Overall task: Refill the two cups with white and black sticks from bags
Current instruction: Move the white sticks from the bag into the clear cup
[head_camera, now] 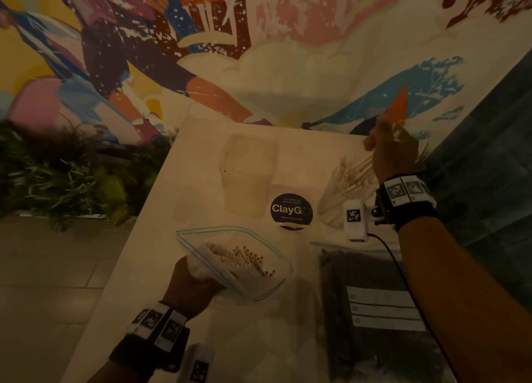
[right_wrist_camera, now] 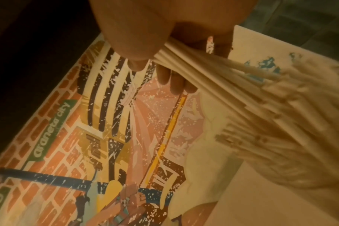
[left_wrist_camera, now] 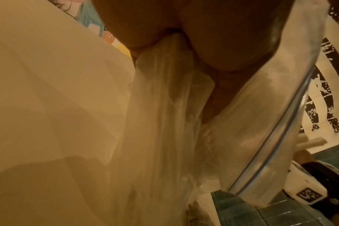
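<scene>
My left hand (head_camera: 190,285) grips an open clear zip bag (head_camera: 259,285) from below, tilted above the table, with white sticks (head_camera: 244,260) inside. In the left wrist view the palm of my left hand (left_wrist_camera: 203,38) presses the crumpled bag (left_wrist_camera: 164,114). My right hand (head_camera: 394,149) is raised over the right cup (head_camera: 331,207), which is full of fanned white sticks (head_camera: 351,175). Up close, my right hand (right_wrist_camera: 145,45) pinches a bundle of white sticks (right_wrist_camera: 203,68) that slants down into the blurred sticks in the cup (right_wrist_camera: 281,137). A pale, empty-looking cup (head_camera: 247,175) stands at the back centre. A bag of black sticks (head_camera: 371,310) lies flat at the front right.
A dark round "ClayGo" sticker stand (head_camera: 291,210) sits between the two cups. The white table (head_camera: 161,253) ends at a left edge with tiled floor and plants beyond. A painted mural wall rises behind, and a dark tiled wall (head_camera: 489,152) closes the right side.
</scene>
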### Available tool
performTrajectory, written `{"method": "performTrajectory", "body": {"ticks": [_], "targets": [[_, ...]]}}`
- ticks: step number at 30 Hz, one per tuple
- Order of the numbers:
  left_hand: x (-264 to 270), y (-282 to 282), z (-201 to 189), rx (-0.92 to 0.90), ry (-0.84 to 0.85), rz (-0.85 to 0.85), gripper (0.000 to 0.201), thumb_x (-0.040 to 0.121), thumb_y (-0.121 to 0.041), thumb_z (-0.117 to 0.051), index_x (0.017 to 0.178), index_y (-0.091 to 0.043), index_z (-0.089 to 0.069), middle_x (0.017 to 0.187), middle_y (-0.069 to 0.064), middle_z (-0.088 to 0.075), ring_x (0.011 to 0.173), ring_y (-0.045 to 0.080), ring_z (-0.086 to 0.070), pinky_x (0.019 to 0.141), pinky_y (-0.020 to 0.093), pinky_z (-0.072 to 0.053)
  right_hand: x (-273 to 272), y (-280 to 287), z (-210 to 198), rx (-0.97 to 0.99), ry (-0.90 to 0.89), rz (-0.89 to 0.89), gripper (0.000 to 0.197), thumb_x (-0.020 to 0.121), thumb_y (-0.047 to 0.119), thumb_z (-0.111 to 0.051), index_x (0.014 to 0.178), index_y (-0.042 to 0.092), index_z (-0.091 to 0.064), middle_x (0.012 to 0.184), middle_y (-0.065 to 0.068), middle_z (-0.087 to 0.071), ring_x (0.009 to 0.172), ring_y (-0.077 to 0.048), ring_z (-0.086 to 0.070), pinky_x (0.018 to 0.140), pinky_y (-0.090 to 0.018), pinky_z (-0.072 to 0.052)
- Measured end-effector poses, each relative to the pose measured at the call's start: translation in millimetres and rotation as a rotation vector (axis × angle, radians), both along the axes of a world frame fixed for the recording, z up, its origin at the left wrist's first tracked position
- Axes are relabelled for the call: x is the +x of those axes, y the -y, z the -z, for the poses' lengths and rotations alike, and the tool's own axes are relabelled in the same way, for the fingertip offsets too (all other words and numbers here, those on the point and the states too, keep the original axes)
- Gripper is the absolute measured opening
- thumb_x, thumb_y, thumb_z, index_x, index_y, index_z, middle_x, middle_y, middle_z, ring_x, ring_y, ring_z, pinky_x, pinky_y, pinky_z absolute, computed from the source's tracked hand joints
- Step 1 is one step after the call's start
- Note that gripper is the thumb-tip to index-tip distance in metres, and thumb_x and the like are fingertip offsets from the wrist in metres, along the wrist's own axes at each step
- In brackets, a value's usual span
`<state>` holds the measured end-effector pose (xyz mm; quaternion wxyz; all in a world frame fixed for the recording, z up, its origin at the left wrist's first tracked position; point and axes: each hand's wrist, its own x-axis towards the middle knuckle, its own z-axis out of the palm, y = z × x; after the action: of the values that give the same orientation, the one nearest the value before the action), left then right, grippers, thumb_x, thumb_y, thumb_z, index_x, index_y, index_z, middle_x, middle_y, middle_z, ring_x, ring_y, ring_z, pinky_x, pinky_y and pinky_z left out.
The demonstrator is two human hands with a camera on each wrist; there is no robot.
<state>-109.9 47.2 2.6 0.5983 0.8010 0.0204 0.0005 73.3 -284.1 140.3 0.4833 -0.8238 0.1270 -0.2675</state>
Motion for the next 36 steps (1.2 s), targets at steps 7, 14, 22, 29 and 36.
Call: {"method": "performTrajectory", "body": {"ticks": [7,14,22,29,36], "targets": [[-1,-3,-2,-0.009,-0.005,0.014,0.047,0.046,-0.046,-0.075,0.092,-0.04,-0.067,0.091,-0.005,-0.071,0.087,0.004,-0.064,0.082,0.043,-0.054,15,12,31,-0.321,-0.356,0.116,0.072,0.09,0.066,-0.032,0.115,0.005,-0.061,0.12,-0.022,-0.059,0.112,-0.036,-0.053,0.096,-0.042,-0.037],[0,-3,-1,0.036,0.003,0.029,0.052,0.049,-0.048,-0.075,0.099,-0.051,-0.059,0.094,-0.007,-0.069,0.092,0.003,-0.063,0.084,0.043,-0.054,2,13,37,-0.317,0.193,0.072,0.068,0.089,0.036,-0.06,0.145,0.011,-0.029,0.146,-0.014,-0.038,0.129,-0.029,-0.042,0.103,-0.037,-0.036],[1,0,-8,0.073,-0.012,0.028,0.049,0.045,-0.051,-0.073,0.091,-0.039,-0.061,0.097,-0.006,-0.066,0.091,0.003,-0.061,0.082,0.046,-0.054,7,12,59,-0.669,-0.41,0.053,0.068,0.093,0.06,-0.024,0.145,0.016,-0.029,0.151,-0.016,-0.029,0.135,-0.037,-0.029,0.108,-0.055,-0.024],[4,0,-3,0.056,-0.042,0.029,0.054,0.046,-0.051,-0.073,0.093,-0.025,-0.065,0.092,0.001,-0.068,0.09,0.016,-0.064,0.083,0.049,-0.053,7,1,73,-0.894,-0.421,-0.084,0.058,0.096,0.049,-0.032,0.143,0.016,-0.032,0.147,-0.013,-0.034,0.131,-0.035,-0.034,0.104,-0.054,-0.03],[2,-1,-1,0.041,-0.041,0.008,0.057,0.044,-0.048,-0.074,0.092,-0.017,-0.067,0.089,0.004,-0.07,0.088,0.02,-0.066,0.08,0.05,-0.054,1,-8,64,-0.928,-0.223,-0.046,0.057,0.095,0.041,-0.024,0.147,0.019,-0.023,0.153,-0.015,-0.025,0.138,-0.035,-0.025,0.107,-0.056,-0.024]]}}
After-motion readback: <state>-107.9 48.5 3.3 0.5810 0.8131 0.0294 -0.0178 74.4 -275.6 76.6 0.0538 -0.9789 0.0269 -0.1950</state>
